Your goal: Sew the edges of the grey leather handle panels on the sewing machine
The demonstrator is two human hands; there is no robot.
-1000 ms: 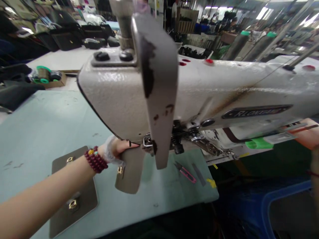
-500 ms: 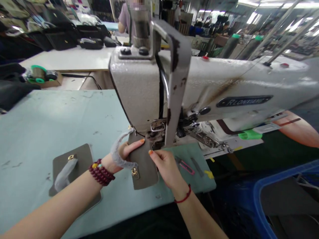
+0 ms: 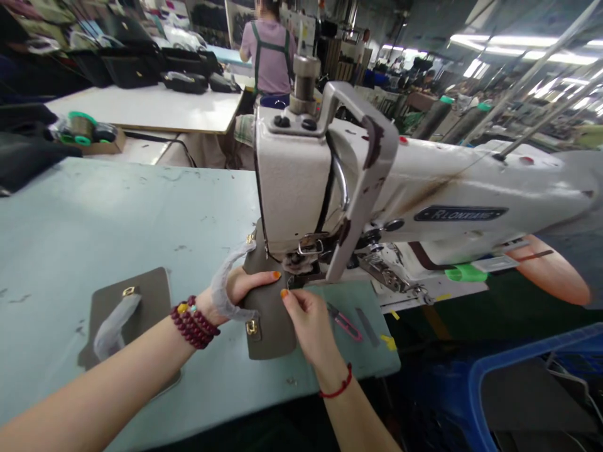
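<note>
A taupe leather piece (image 3: 268, 320) with a gold clasp lies under the needle of the white sewing machine (image 3: 424, 194). My left hand (image 3: 238, 289), with a dark red bead bracelet at the wrist and a grey strap across it, grips the piece's left edge, thumb on top. My right hand (image 3: 304, 317), red cord at the wrist, pinches the piece's upper right edge just below the presser foot.
A stack of taupe leather pieces (image 3: 127, 311) with gold clasps lies on the pale green table (image 3: 117, 220) to the left. Pink thread snips (image 3: 346, 323) rest right of my hand. A blue bin (image 3: 509, 364) stands low right. A person in an apron stands at a far table.
The view has risen and pulled back from the machine head. My right hand came in onto the leather piece; my left hand keeps hold of it under the needle.
</note>
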